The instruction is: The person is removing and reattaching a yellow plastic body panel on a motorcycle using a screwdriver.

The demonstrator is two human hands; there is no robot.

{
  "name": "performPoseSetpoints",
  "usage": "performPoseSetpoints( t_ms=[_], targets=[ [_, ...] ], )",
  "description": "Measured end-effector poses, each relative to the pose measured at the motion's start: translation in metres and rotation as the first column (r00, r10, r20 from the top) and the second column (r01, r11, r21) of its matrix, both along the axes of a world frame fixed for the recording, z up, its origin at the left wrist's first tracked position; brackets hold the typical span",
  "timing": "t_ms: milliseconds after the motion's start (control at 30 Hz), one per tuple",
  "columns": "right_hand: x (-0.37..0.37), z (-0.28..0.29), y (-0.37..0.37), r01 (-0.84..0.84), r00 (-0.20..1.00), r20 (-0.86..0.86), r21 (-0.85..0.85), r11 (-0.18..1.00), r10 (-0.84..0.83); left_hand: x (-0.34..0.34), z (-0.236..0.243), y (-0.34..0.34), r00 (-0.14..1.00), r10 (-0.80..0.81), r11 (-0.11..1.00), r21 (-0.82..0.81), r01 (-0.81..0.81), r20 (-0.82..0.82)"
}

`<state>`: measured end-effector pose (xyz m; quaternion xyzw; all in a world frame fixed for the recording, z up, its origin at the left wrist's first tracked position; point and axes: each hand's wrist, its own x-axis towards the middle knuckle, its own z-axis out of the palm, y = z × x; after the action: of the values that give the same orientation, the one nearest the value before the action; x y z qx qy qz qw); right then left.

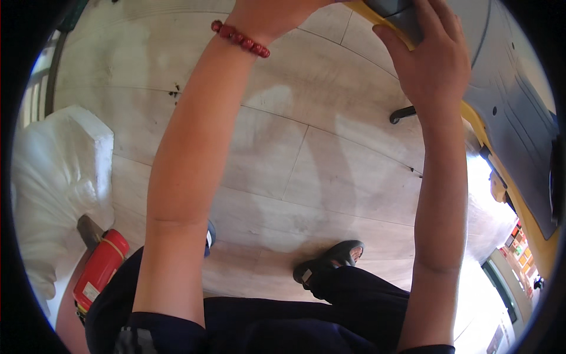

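My right hand is at the upper right, closed on a grey part with a yellow rim. Its thumb presses along the yellow edge, and its fingers lie over the grey top. The upper edge of the picture cuts this part off, so its kind is unclear. At the top middle, my left hand reaches toward the same part. Its fingers run out of view, so its grip is hidden. A red bead bracelet circles the left wrist. Beside my right forearm stands a large grey panel with yellow edging.
A white wrapped bulky item stands at the left, above a red container. A dark foot projects near my right wrist. My foot in a dark slipper rests on the pale plank floor. Colourful small items show at the far right.
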<state>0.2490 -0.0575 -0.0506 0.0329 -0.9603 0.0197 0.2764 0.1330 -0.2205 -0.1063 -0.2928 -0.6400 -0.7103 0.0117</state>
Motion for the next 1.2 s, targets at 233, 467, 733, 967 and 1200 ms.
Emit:
performPoseSetpoints(
  t_ms=[233, 467, 733, 967, 1200],
  targets=[
    [0.027, 0.014, 0.032, -0.025, 0.972, 0.23, -0.115, 0.993, 0.051, 0.005, 0.003, 0.002, 0.98, 0.029, 1.0, 0.0, -0.03, 0.197],
    [0.077, 0.024, 0.07, -0.016, 0.948, 0.315, -0.111, 0.994, 0.05, 0.001, -0.011, 0.003, 0.977, -0.014, 0.998, 0.067, 0.0, 0.212],
    [0.052, 0.028, 0.038, -0.03, 0.972, 0.234, 0.067, 0.997, 0.014, 0.0, -0.013, 0.002, 0.99, 0.014, 0.997, 0.075, -0.025, 0.142],
    [0.045, -0.006, 0.018, 0.053, 0.991, 0.118, 0.031, 0.998, -0.057, -0.002, -0.005, 0.0, 1.0, 0.014, 0.997, 0.082, -0.012, -0.028],
    [0.053, -0.003, 0.018, 0.003, 0.993, 0.121, -0.109, 0.994, 0.01, 0.006, 0.0, 0.001, 0.998, 0.015, 1.0, 0.018, -0.017, 0.056]
  ],
)
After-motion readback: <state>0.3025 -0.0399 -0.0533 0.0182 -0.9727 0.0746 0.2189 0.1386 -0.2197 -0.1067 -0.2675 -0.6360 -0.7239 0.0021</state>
